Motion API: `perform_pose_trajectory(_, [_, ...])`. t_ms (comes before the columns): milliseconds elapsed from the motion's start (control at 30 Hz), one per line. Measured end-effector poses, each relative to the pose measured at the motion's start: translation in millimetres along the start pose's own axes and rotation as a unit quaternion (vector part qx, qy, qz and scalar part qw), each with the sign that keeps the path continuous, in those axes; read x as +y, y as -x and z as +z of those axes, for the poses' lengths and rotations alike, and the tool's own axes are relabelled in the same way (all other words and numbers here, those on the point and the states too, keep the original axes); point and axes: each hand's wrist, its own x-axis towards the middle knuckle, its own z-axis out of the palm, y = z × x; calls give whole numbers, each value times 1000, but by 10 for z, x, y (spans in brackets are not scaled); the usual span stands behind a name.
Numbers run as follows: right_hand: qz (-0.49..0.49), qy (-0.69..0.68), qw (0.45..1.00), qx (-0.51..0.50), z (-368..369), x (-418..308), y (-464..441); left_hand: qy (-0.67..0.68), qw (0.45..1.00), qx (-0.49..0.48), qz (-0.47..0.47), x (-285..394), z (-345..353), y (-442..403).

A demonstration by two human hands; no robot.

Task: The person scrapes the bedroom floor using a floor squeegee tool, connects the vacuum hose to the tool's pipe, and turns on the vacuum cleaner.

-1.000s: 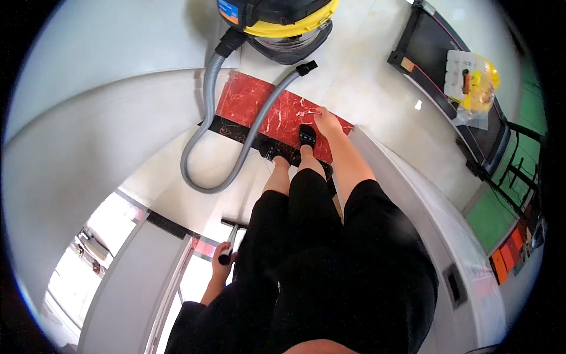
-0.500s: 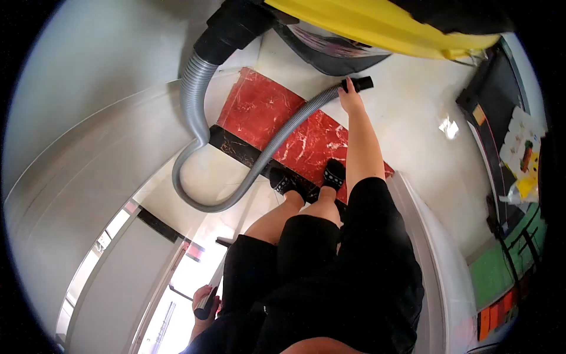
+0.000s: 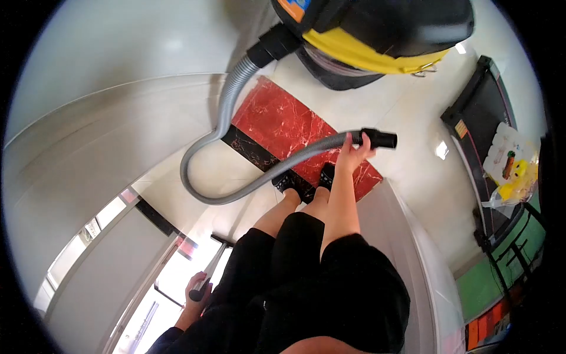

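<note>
My right hand (image 3: 354,154) is closed around the black end cuff of a grey corrugated vacuum hose (image 3: 253,187), whose open mouth points right. The hose loops down to the left and back up to a yellow and black drum vacuum cleaner (image 3: 377,50), where a black elbow joins it. Low on the left, my left hand (image 3: 198,293) grips the upper end of a metal vacuum wand (image 3: 213,264). A dark floor nozzle (image 3: 222,240) sits at the wand's far end, away from my hand. The hose cuff and the wand are well apart.
Under the hose is a red marble floor slab (image 3: 283,112) with a black border, near my feet. A white wall curves along the left. To the right stands a dark treadmill-like frame (image 3: 480,112) carrying a bag with yellow things (image 3: 516,171).
My right hand has brought the hose end lower and closer to me. More of the vacuum cleaner's top shows. The wand in my left hand has shifted slightly, showing its floor nozzle more fully.
</note>
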Motion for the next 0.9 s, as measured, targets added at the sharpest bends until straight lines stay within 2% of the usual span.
perform_pose_trajectory(67, [-12,72,997,3,-421,-586,64,-26,999,2,35,4,-106,129])
perform_pose_trajectory(100, [-161,-48,985,39,-558,-893,51,-1,1000,-4,6,28,-157,192])
perform_pose_trajectory(133, [-248,-70,966,34,-704,-1177,-6,27,999,-11,-21,36,-186,234])
perform_pose_trajectory(200, [-353,-156,922,30,-989,-1998,-96,67,998,13,-6,52,-204,289])
perform_pose_trajectory(267, [-400,-252,881,-16,-1199,-2647,-123,80,994,60,40,137,-241,351])
perform_pose_trajectory(300, [-409,-284,864,-72,-1292,-2913,-114,74,988,102,89,16,-191,350])
perform_pose_trajectory(333, [-419,-313,842,-136,-1390,-3185,-82,94,989,103,45,-150,-149,363])
perform_pose_trajectory(367, [-430,-338,819,-172,-1441,-3509,6,158,969,153,116,134,-153,394])
perform_pose_trajectory(400, [-429,-364,794,-231,-1547,-3791,120,166,969,178,50,195,-145,451])
perform_pose_trajectory(433, [-474,-318,774,-274,-1694,-4136,249,155,960,218,82,-110,-47,416])
perform_pose_trajectory(500, [-558,-268,707,-341,-1855,-4646,559,146,928,310,145,200,-204,523])
perform_pose_trajectory(567, [-620,-248,613,-423,-1935,-5075,857,219,914,321,118,53,-232,426])
perform_pose_trajectory(600, [-639,-245,557,-470,-1960,-5195,1001,272,904,325,61,169,-339,476])
perform_pose_trajectory(633, [-678,-221,504,-487,-1987,-5333,1177,222,904,362,50,91,-333,459])
perform_pose_trajectory(667, [-696,-188,459,-519,-2011,-5466,1369,323,882,337,60,110,-417,496])
perform_pose_trajectory(700, [-690,-174,438,-549,-1972,-5564,1589,363,863,344,68,11,-423,429])
perform_pose_trajectory(733, [-682,-155,419,-578,-1955,-5618,1818,213,905,368,-2,157,-663,581])
perform_pose_trajectory(800, [-748,-3,297,-594,-2078,-5882,2292,286,882,372,44,170,-800,689])
perform_pose_trajectory(867, [-808,-27,183,-559,-2081,-5999,2794,327,883,330,66,20,-823,713])
perform_pose_trajectory(900, [-809,-25,175,-560,-2035,-6087,3033,324,879,341,79,-30,-920,739])
